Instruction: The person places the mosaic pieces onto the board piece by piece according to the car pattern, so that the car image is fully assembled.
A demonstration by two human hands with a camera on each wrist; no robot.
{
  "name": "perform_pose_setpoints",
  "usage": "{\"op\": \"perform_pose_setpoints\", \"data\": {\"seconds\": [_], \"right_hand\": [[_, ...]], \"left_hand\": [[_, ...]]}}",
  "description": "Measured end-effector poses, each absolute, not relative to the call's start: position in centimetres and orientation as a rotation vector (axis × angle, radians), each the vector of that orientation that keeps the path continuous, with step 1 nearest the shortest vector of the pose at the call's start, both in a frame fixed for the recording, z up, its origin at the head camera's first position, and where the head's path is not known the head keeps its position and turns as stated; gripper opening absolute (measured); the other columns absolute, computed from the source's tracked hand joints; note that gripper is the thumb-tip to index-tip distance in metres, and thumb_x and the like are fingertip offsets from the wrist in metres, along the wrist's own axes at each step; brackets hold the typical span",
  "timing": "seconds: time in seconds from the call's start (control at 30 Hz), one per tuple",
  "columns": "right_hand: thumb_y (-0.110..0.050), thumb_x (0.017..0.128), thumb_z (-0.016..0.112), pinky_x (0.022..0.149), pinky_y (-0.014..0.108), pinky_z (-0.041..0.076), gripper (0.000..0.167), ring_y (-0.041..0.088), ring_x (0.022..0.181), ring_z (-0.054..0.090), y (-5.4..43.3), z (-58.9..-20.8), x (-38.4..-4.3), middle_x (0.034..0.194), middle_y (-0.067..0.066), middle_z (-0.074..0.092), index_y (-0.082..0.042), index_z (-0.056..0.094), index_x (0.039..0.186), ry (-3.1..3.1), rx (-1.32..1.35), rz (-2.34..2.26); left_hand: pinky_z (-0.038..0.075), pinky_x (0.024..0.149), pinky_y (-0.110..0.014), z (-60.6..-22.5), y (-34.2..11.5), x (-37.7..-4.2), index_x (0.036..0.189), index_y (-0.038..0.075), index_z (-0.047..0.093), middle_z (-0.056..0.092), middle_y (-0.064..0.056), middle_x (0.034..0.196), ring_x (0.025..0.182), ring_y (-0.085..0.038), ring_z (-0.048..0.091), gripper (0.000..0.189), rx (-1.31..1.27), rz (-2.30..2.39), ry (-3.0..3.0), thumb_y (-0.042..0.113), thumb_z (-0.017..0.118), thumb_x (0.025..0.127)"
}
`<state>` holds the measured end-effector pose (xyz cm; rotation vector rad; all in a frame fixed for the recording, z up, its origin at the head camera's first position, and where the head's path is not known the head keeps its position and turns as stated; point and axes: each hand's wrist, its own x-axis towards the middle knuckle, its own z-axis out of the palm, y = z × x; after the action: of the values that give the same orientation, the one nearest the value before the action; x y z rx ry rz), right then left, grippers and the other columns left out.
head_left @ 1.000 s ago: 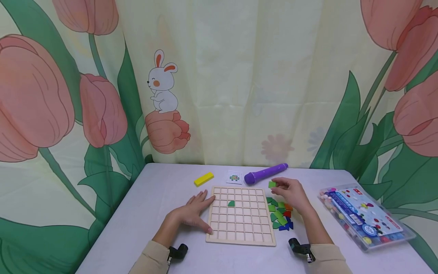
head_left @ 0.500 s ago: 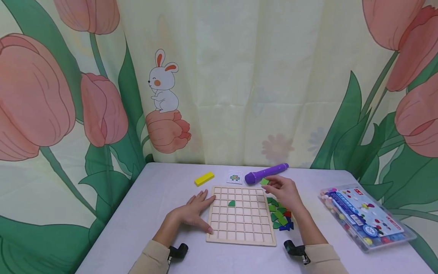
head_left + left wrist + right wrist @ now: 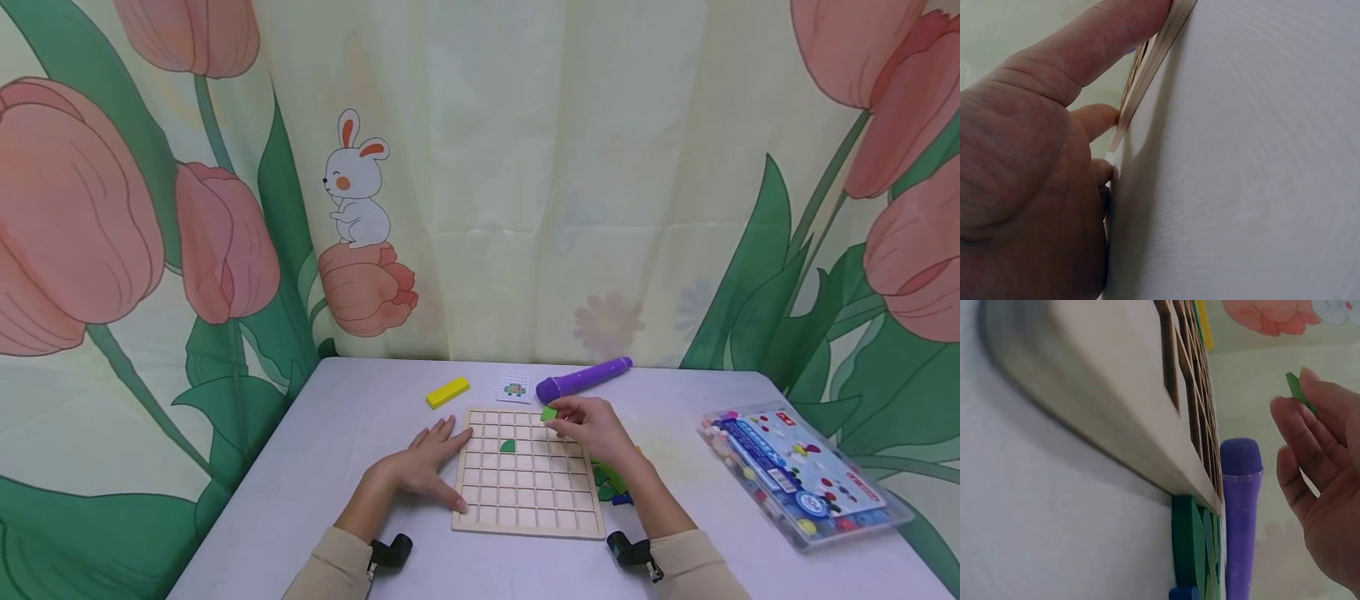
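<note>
A light green square tile (image 3: pixel 549 413) is pinched between the thumb and fingers of my right hand (image 3: pixel 594 428), above the far right part of a wooden grid board (image 3: pixel 527 533). In the right wrist view the tile (image 3: pixel 1299 390) shows edge-on at the fingertips. One dark green quarter-round piece (image 3: pixel 507 447) lies in a cell of the board, left of its middle. My left hand (image 3: pixel 423 465) is spread along the board's left edge, thumb and index finger on the frame. The left wrist view shows the thumb (image 3: pixel 1104 40) against the board's side.
Loose green and blue pieces (image 3: pixel 609 482) lie right of the board, partly hidden by my right forearm. Behind the board are a yellow block (image 3: pixel 447 392), a small pattern card (image 3: pixel 514 388) and a purple microphone (image 3: pixel 583 380). A clear case of beads (image 3: pixel 806 475) stands at right.
My right hand has carried the green tile leftward, from over the loose pieces to above the board. The left hand and the board have stayed in place.
</note>
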<state>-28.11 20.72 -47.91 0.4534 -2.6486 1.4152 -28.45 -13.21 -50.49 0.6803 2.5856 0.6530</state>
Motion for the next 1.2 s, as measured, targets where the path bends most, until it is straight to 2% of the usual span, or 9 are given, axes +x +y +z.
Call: {"op": "perform_pose_setpoints", "data": {"seconds": [0.13,0.3,0.57,1.2], "right_hand": [[-0.018,0.092,0.08,0.064,0.024,0.055,0.033,0.016,0.073,0.064,19.9,-48.1,-28.3,0.09,0.001,0.072,-0.004,0.075,0.121,-2.712,0.537,1.384],[-0.021,0.093,0.079,0.064,0.024,0.052,0.036,0.018,0.073,0.067,19.3,-48.2,-28.6,0.089,0.0,0.071,-0.003,0.074,0.124,-2.814,0.598,1.391],[-0.026,0.093,0.08,0.065,0.023,0.047,0.028,0.016,0.08,0.057,18.6,-49.0,-29.5,0.088,-0.003,0.066,-0.013,0.078,0.117,-2.906,0.664,1.314],[-0.021,0.092,0.08,0.065,0.022,0.043,0.023,0.01,0.072,0.053,17.8,-49.2,-29.5,0.079,-0.006,0.063,-0.009,0.078,0.111,-2.96,0.803,1.121]], "left_hand": [[0.001,0.131,-0.058,-50.6,-13.2,-28.4,0.167,0.032,0.024,0.002,-0.009,0.177,0.164,-0.029,-0.003,0.124,0.689,0.642,2.59,0.07,0.085,0.066],[0.002,0.131,-0.059,-50.5,-13.2,-28.3,0.167,0.032,0.024,0.002,-0.01,0.177,0.164,-0.03,-0.003,0.124,0.684,0.654,2.587,0.069,0.085,0.066],[0.003,0.131,-0.06,-50.5,-13.3,-28.3,0.167,0.032,0.024,0.002,-0.011,0.177,0.164,-0.031,-0.002,0.124,0.673,0.655,2.587,0.069,0.086,0.066],[0.003,0.131,-0.059,-50.5,-13.3,-28.4,0.167,0.03,0.024,0.002,-0.012,0.177,0.164,-0.031,-0.003,0.125,0.688,0.661,2.586,0.069,0.086,0.066]]}}
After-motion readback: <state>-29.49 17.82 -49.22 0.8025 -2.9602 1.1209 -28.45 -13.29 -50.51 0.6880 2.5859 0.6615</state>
